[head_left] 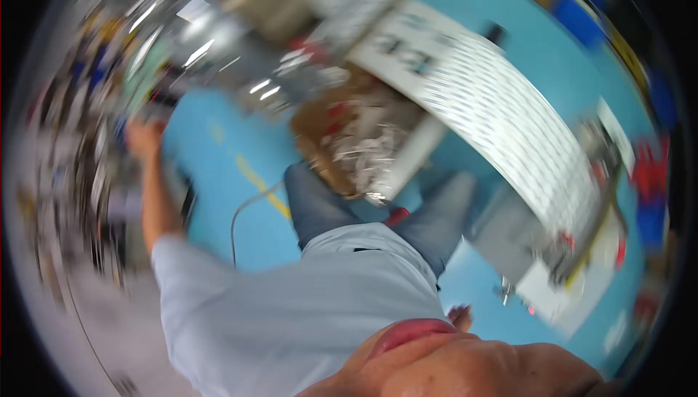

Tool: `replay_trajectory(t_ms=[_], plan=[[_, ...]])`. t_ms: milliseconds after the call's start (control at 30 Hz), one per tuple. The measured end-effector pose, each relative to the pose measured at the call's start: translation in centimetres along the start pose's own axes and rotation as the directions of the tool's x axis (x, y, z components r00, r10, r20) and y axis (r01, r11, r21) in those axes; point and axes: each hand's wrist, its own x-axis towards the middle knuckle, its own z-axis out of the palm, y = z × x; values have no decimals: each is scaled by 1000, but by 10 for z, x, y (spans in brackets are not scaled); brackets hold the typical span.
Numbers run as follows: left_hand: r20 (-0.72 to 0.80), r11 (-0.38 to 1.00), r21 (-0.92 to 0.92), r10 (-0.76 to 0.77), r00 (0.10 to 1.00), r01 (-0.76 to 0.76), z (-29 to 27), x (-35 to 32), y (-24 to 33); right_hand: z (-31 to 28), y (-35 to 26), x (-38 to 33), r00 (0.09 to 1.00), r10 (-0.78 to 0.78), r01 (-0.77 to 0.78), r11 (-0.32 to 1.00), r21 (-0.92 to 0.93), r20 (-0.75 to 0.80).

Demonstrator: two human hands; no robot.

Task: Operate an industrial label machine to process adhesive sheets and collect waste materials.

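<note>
My left arm stretches out to the left, and my left hand (145, 137) is at its end, smeared by motion. Its fingers cannot be made out, nor whether anything is in them. Closest to it is a blurred cluster of mixed items along the left side. Low beside my right hip shows a small part of my right hand (459, 317), mostly hidden behind my body. How its fingers stand is not visible. In front of my legs stands a brown cardboard box (313, 142) with crumpled whitish plastic scraps (367, 153) and some red pieces inside.
A long white panel with rows of slots (509, 121) runs along the right. Metal equipment (567, 251) stands at its near end. Blue bins (578, 19) lie at the far right. A grey cable (236, 215) crosses the blue floor (211, 171) near a yellow line (254, 179).
</note>
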Motion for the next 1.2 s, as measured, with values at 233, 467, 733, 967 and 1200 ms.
replay_trajectory(t_ms=[233, 467, 733, 967, 1200], plan=[[-79, 950, 311, 36, 996, -9, 26, 45, -15, -69, -70, -64, 581, -430, 343, 899, -271, -691], [35, 886, -290, -369, 929, 363, -46, 9, 50, -40, -152, -100, 334, -491, 672, 722, -162, -805], [-52, 997, -41, -62, 997, 60, 21, -95, 70, 32, 70, -17, 776, -537, -50, 471, -881, -332], [231, 558, -681, 779, 584, -475, 34, -372, 233, 104, 140, -2, 721, -535, 76, 693, -717, -440], [237, 321, -855, 940, 244, -407, -112, -419, 366, 98, 131, 18, 707, -501, 77, 756, -650, -499]])
